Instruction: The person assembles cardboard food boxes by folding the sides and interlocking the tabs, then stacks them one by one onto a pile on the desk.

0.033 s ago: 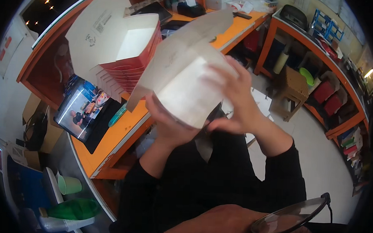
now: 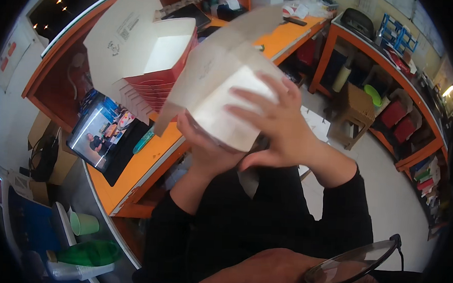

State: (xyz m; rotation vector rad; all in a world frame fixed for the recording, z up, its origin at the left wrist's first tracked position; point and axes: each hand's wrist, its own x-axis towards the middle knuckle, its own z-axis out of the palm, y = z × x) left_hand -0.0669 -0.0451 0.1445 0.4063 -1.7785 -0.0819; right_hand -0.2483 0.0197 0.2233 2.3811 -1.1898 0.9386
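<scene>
My left hand (image 2: 208, 153) is closed round the lower edge of an open paper food box (image 2: 227, 108), its fingers beneath and its thumb at the near left corner. The box has a pale inside, and its wide lid flap stands up away from me. Over the box's right part is my right hand (image 2: 275, 118), fingers spread and slightly blurred; I cannot tell whether they touch the inner wall. To the left stands a stack of nested red boxes (image 2: 155, 85) of the same kind, lids folded open.
An orange desk (image 2: 126, 180) carries a tablet (image 2: 103, 133) showing a picture and a teal oblong item (image 2: 143, 140). At lower left are a green cup (image 2: 85, 224) and a green bottle (image 2: 90, 253). A brown stool (image 2: 357, 109) stands on the floor at right.
My right hand has moved left over the box's inside, its fingers now more spread. The left hand and the box have hardly shifted.
</scene>
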